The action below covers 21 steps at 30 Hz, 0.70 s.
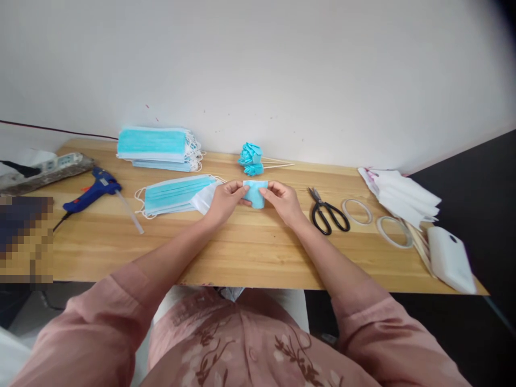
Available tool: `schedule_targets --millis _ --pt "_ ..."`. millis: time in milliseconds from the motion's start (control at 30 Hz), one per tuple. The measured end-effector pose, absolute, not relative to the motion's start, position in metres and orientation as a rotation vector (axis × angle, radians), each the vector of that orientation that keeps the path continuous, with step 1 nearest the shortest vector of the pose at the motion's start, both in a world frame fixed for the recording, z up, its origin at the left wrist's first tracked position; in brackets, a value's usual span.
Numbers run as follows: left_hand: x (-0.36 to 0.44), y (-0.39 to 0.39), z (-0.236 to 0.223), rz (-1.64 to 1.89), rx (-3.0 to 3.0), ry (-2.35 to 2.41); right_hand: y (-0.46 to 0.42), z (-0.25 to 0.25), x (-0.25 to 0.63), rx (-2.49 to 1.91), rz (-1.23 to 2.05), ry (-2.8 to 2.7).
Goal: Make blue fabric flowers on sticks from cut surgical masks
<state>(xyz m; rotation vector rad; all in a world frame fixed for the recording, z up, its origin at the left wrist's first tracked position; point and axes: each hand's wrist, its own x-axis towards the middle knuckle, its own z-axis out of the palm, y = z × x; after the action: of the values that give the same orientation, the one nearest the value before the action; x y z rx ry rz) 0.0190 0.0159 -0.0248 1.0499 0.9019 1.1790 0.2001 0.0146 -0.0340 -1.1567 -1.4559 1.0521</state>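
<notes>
My left hand (pixel 226 201) and my right hand (pixel 283 201) meet over the middle of the wooden table (pixel 250 252). Both pinch a small folded piece of light blue mask fabric (pixel 255 193), the left hand on its left edge, the right hand on its right edge. Just left of my left hand lie a few blue face masks (pixel 173 195), one showing its white side. Behind the fabric lie blue fabric flowers on thin sticks (pixel 252 159).
A stack of blue face masks (pixel 155 148) sits at the back left. A blue glue gun (pixel 94 189) and a power strip (pixel 48 167) lie far left. Black scissors (pixel 327 214), two tape rolls (pixel 357 210), white sheets (pixel 403 196) and a white pouch (pixel 450 259) lie right.
</notes>
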Motion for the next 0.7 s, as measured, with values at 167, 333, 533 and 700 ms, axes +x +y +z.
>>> schedule_targets --millis 167,333,533,700 --pt "0.0192 0.0154 -0.0237 1.164 1.032 0.909 0.0147 -0.0335 0.2008 -1.221 0.952 -1.491" --pt "0.0203 0.0149 -0.0237 1.14 1.011 0.906 0.0136 -0.0326 0.199 -1.218 0.974 -1.496" --pt "0.0208 0.0147 -0.0232 1.113 1.018 0.921 0.0134 -0.0328 0.1995 -1.257 0.907 -1.545" --pt "0.0212 0.0151 -0.0239 1.111 1.017 0.921 0.0136 -0.0323 0.1996 -1.249 0.919 -1.547"
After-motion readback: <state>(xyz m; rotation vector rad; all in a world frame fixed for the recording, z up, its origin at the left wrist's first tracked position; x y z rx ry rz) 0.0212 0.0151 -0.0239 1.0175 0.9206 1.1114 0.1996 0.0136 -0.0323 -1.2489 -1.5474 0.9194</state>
